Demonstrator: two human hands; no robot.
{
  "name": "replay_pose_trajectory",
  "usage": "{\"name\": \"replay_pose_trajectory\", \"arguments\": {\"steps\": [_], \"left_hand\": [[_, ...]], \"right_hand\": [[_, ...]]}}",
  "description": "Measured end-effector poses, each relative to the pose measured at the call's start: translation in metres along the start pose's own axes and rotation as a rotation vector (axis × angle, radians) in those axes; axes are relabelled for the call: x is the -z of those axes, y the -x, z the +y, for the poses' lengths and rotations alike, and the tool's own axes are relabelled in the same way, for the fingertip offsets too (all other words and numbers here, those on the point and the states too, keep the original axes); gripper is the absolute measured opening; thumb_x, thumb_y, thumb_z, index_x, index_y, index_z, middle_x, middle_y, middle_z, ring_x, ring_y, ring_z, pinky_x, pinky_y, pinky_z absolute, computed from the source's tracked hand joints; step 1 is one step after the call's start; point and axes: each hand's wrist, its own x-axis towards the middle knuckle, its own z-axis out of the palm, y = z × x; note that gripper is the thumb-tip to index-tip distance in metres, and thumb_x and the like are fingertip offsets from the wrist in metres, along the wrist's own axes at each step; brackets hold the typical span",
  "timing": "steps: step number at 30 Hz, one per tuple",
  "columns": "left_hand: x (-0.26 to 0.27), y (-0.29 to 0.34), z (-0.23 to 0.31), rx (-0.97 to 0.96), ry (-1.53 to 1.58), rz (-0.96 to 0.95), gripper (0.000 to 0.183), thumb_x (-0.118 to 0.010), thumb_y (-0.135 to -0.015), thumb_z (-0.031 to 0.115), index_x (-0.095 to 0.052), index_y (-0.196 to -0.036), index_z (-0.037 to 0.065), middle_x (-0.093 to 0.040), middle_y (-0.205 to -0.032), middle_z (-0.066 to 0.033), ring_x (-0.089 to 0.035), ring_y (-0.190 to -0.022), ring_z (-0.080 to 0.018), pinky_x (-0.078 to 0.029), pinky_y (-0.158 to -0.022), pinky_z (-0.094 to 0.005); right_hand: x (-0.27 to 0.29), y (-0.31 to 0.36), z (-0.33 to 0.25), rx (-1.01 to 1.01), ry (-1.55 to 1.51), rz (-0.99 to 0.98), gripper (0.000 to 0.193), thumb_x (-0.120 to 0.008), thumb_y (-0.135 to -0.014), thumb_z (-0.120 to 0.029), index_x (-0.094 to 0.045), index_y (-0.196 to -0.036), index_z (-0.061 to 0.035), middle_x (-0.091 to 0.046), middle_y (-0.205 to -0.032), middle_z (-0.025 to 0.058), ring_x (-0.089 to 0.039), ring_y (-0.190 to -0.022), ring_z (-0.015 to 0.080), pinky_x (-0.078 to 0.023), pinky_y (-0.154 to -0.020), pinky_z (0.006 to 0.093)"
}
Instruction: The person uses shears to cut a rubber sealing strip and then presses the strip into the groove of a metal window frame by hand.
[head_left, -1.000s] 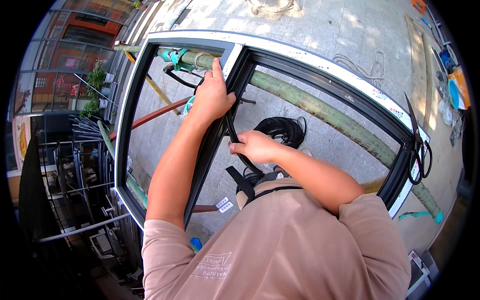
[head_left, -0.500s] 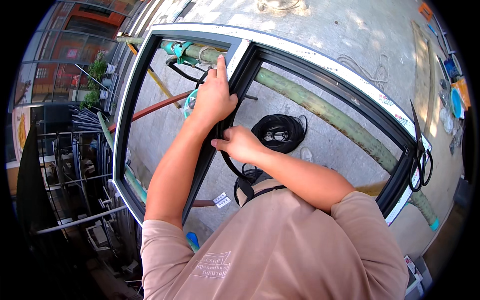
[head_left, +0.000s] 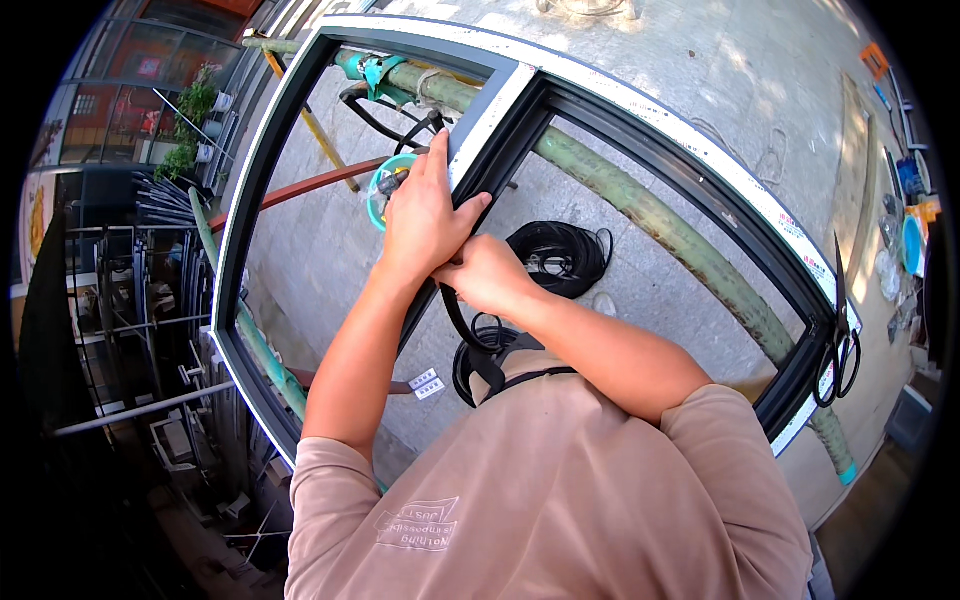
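Note:
A large dark window frame (head_left: pixel 680 125) with white protective film lies in front of me, split by a middle bar (head_left: pixel 520 130). My left hand (head_left: pixel 428 220) lies along that bar, index finger stretched forward and thumb spread onto it. Just below and against it, my right hand (head_left: pixel 485 275) is closed on a black rubber strip (head_left: pixel 457 318) at the bar. The strip hangs down from the fingers toward a black coil (head_left: pixel 466 372) by my waist. The pinched part is mostly hidden. Black scissors (head_left: pixel 838 350) rest on the frame's right corner.
Green poles (head_left: pixel 640 205) run beneath the frame. A bigger coil of black strip (head_left: pixel 565 258) lies on the ground, seen through the opening. A turquoise bucket (head_left: pixel 378 195) with tools stands beyond my left hand. Metal racks with dark profiles (head_left: pixel 110 290) fill the left side.
My right hand has moved up the bar until it meets the left hand. The left hand has come slightly back toward me. The whole view has shifted a little.

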Motion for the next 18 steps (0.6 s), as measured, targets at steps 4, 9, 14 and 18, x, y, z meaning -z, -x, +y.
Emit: {"name": "replay_pose_trajectory", "arguments": {"steps": [4,9,14,18], "left_hand": [[0.001,-0.001,0.002,0.050,0.024,-0.014,0.105,-0.094,-0.089,0.042,-0.043,-0.173,0.004,-0.073,-0.143,-0.0296,-0.073,-0.131,-0.0470,-0.059,-0.109,-0.0556],[0.004,-0.002,0.006,0.093,0.056,-0.024,0.099,-0.092,-0.092,0.041,-0.045,-0.173,0.008,-0.072,-0.148,-0.0279,-0.072,-0.135,-0.0461,-0.058,-0.112,-0.0558],[0.002,-0.002,-0.002,0.031,0.077,0.010,0.092,-0.090,-0.093,0.039,-0.049,-0.169,0.007,-0.074,-0.143,-0.0282,-0.074,-0.128,-0.0490,-0.059,-0.108,-0.0581],[0.002,-0.005,0.002,0.135,0.117,-0.022,0.090,-0.089,-0.094,0.038,-0.051,-0.171,0.010,-0.072,-0.152,-0.0261,-0.071,-0.139,-0.0451,-0.055,-0.115,-0.0552]], "right_hand": [[0.000,-0.002,0.004,-0.008,-0.042,-0.013,0.043,-0.082,-0.099,-0.043,-0.086,-0.101,-0.0006,-0.082,-0.092,0.0223,-0.080,-0.089,0.0389,-0.061,-0.083,0.0502],[0.003,-0.001,-0.002,-0.015,0.002,-0.017,0.034,-0.083,-0.101,-0.032,-0.083,-0.099,0.0020,-0.079,-0.076,0.0129,-0.078,-0.069,0.0249,-0.059,-0.068,0.0409],[0.004,0.005,0.003,-0.037,-0.015,-0.025,0.050,-0.079,-0.103,-0.051,-0.086,-0.098,-0.0025,-0.083,-0.094,0.0220,-0.081,-0.095,0.0442,-0.060,-0.087,0.0546],[0.003,0.005,0.008,-0.064,-0.062,-0.045,0.049,-0.077,-0.104,-0.052,-0.086,-0.097,-0.0034,-0.083,-0.092,0.0208,-0.081,-0.093,0.0429,-0.059,-0.086,0.0545]]}}
